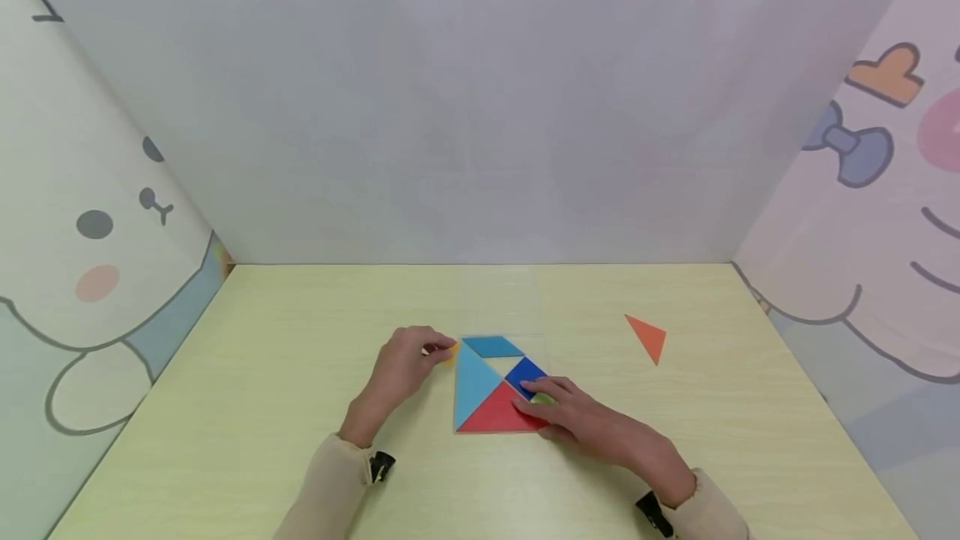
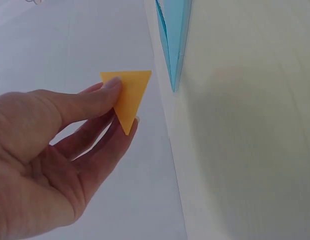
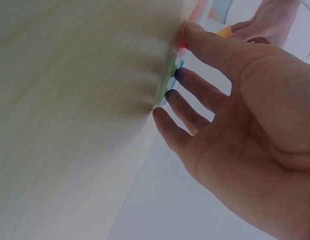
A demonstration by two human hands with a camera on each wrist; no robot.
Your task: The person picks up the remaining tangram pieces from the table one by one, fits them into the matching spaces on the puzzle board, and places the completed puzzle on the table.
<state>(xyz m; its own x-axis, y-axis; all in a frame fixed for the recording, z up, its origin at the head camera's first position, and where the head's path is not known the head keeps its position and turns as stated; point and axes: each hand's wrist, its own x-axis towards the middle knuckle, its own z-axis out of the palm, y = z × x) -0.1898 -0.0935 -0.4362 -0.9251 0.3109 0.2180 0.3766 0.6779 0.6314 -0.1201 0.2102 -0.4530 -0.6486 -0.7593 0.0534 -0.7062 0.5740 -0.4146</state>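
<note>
Yellow triangle (image 2: 132, 92), red triangle (image 1: 495, 412), orange triangle (image 1: 651, 338)

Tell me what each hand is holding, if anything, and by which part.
The left hand pinches the yellow triangle along its edge nearest the palm, thumb in front; the right hand grips nothing, touching the red piece and dark blue piece.

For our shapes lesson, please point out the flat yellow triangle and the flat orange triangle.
Flat yellow triangle (image 2: 131, 93): left wrist view, its uncovered face.
Flat orange triangle (image 1: 650, 339): head view, middle of face.
</note>
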